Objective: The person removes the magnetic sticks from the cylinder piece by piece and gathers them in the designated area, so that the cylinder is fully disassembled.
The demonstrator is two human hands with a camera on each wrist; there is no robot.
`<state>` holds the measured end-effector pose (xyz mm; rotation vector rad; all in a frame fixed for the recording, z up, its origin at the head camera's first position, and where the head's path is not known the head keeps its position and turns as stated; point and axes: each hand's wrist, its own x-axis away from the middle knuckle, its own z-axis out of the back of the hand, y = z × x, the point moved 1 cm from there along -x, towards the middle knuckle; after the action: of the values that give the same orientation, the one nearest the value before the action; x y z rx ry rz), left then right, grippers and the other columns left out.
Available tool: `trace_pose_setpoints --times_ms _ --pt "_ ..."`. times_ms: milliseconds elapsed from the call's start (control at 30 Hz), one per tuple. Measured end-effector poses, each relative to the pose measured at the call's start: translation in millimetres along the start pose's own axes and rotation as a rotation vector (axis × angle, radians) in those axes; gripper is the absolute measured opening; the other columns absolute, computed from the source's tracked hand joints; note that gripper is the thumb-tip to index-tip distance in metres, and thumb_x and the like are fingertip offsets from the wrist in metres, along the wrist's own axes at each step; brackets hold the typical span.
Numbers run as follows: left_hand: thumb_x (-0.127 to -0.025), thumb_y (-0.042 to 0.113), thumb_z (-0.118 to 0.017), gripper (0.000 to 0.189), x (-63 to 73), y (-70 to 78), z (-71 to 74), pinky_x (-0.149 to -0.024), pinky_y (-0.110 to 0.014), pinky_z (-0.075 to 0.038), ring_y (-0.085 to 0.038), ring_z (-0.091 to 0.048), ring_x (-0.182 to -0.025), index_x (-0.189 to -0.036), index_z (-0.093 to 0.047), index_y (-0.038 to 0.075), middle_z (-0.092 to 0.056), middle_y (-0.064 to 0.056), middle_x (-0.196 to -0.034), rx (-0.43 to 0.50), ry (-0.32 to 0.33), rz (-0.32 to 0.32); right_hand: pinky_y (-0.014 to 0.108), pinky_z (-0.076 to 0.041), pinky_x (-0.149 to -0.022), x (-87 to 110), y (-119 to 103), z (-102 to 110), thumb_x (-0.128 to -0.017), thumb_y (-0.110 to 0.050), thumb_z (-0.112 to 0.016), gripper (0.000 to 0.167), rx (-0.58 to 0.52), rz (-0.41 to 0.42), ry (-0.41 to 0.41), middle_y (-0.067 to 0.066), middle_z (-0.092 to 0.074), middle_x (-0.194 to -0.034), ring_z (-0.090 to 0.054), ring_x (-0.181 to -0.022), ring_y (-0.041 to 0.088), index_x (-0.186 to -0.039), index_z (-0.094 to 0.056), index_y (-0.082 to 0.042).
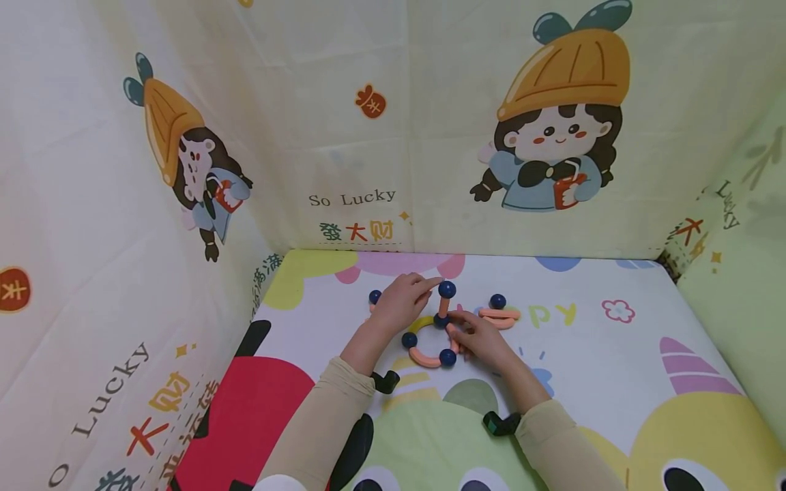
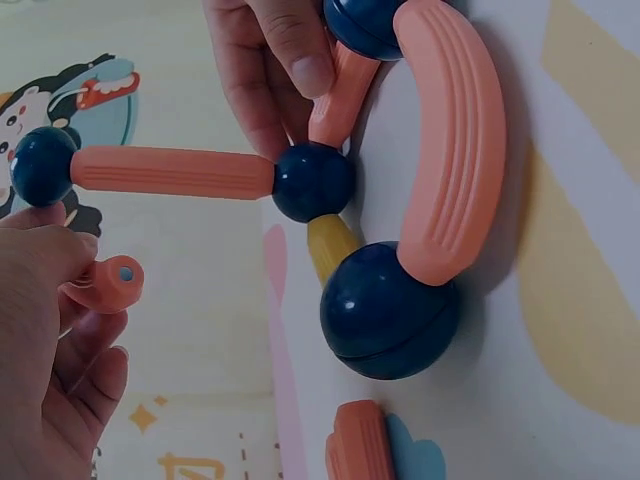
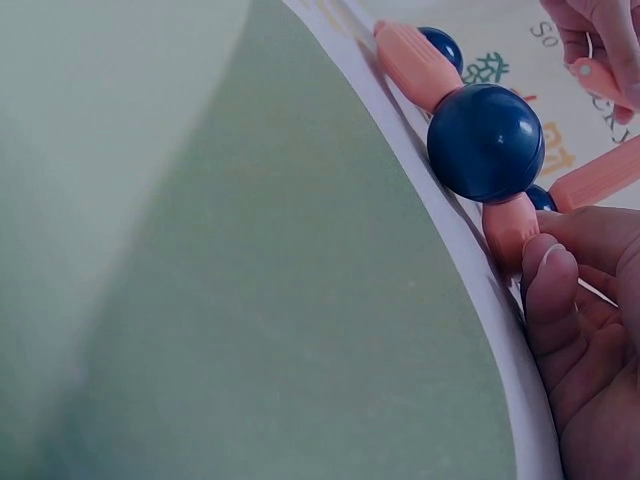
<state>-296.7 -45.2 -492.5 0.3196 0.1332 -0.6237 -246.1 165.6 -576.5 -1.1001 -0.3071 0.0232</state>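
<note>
A ring of curved magnetic sticks and dark blue balls lies on the mat, two sticks coral and one yellow [image 1: 420, 323]. From its far ball [image 1: 441, 320] a straight coral stick [image 2: 172, 172] stands upright, topped by another blue ball [image 2: 43, 166]. My left hand [image 1: 399, 301] holds a short coral magnetic stick [image 2: 108, 286] with a silvery end, and a fingertip touches the top ball. On the ring's right side, my right hand [image 1: 484, 339] pinches a curved coral stick [image 3: 512, 232] between thumb and fingers.
Right of the ring lie loose coral sticks [image 1: 499, 318] with a blue ball [image 1: 498, 301] behind them. Another blue ball [image 1: 375, 296] with a coral piece is partly hidden by my left hand. Printed cloth walls [image 1: 430, 225] enclose the patterned mat [image 1: 614, 361].
</note>
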Motion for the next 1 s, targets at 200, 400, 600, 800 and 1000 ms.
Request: trace_pose_setpoints --times_ms 200,400,600,800,1000 --pt "-0.101 0.031 -0.057 0.048 2.0 -3.0 -3.1 -0.093 -0.032 -0.053 -0.015 -0.057 -0.101 -0.148 -0.046 0.032 -0.064 0.003 -0.113 0.074 -0.015 0.097 0.033 -0.052 -0.057 0.4 -1 -1 -0.097 -0.033 -0.064 0.046 -0.001 0.013 -0.002 0.008 -0.065 -0.082 -0.059 -0.058 0.021 -0.141 -0.053 -0.029" --pt "-0.1 0.033 -0.057 0.044 6.4 -8.7 -4.8 -0.089 -0.031 -0.051 -0.014 -0.055 -0.094 -0.143 -0.051 0.026 -0.062 0.004 -0.104 0.146 0.004 0.164 0.034 -0.052 -0.055 0.9 -2 -1 -0.097 -0.03 -0.064 0.044 -0.01 0.046 -0.002 0.008 -0.063 -0.075 -0.057 -0.055 0.02 -0.14 -0.053 -0.032" --pt "-0.101 0.032 -0.057 0.035 14.9 -16.3 -5.6 -0.084 -0.028 -0.052 -0.014 -0.057 -0.094 -0.134 -0.059 0.023 -0.062 0.004 -0.106 0.245 0.053 0.183 0.034 -0.051 -0.055 1.3 -2 -1 -0.096 -0.03 -0.065 0.046 -0.001 0.045 0.008 0.007 -0.062 -0.074 -0.057 -0.054 0.02 -0.141 -0.053 -0.029" --pt "-0.098 0.029 -0.063 0.033 26.5 -25.2 -9.4 -0.083 -0.025 -0.055 -0.011 -0.06 -0.094 -0.13 -0.062 0.023 -0.06 0.0 -0.111 0.378 0.136 0.245 0.034 -0.051 -0.055 0.0 0 -2 -0.096 -0.031 -0.065 0.045 -0.001 0.033 0.006 0.008 -0.061 -0.073 -0.057 -0.053 0.021 -0.14 -0.054 -0.032" --pt "-0.095 0.027 -0.066 0.031 39.8 -33.5 -12.9 -0.084 -0.029 -0.056 -0.012 -0.062 -0.095 -0.126 -0.065 0.021 -0.064 0.001 -0.107 0.482 0.202 0.301 0.033 -0.052 -0.056 -1.3 2 -1 -0.097 -0.031 -0.064 0.044 -0.009 0.027 0.001 0.009 -0.062 -0.079 -0.058 -0.055 0.021 -0.139 -0.054 -0.034"
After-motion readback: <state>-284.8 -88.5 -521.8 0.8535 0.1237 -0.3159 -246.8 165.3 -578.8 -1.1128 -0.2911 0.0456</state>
